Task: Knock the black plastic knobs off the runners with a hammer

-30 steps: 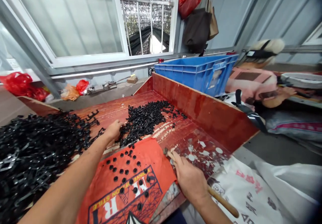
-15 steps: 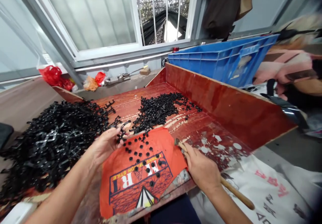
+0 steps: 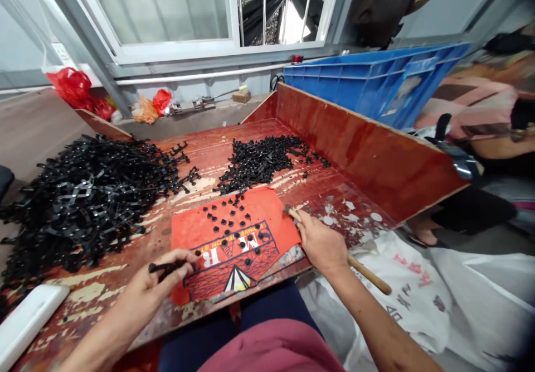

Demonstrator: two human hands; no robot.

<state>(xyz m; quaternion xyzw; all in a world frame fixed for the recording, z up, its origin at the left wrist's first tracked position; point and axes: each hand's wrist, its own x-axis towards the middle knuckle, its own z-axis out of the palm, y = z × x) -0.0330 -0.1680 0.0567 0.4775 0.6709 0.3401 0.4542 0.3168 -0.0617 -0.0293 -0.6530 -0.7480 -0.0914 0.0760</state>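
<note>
My left hand (image 3: 167, 277) is closed around black plastic pieces (image 3: 156, 267), over the near left corner of an orange-red cloth (image 3: 184, 227). Its fingertips are by a small black round part (image 3: 198, 254). My right hand (image 3: 321, 241) grips a wooden-handled tool (image 3: 370, 274) at the cloth's right edge. The tool's dark end (image 3: 287, 209) points left past the fingers; its exact kind is unclear. Several small black round parts (image 3: 231, 224) lie scattered over the printed cloth.
A large heap of black linked plastic pieces (image 3: 96, 193) covers the left of the red wooden table (image 3: 200, 149). A smaller black pile (image 3: 259, 160) lies beyond the cloth. A raised board (image 3: 355, 143) and blue crate (image 3: 334, 85) stand right. A white box-like object (image 3: 31, 322) sits front left.
My left hand has moved from the cloth's far left edge toward me, to its near left corner, with black pieces in it. My right hand keeps its grip on the tool. The view has tilted down.
</note>
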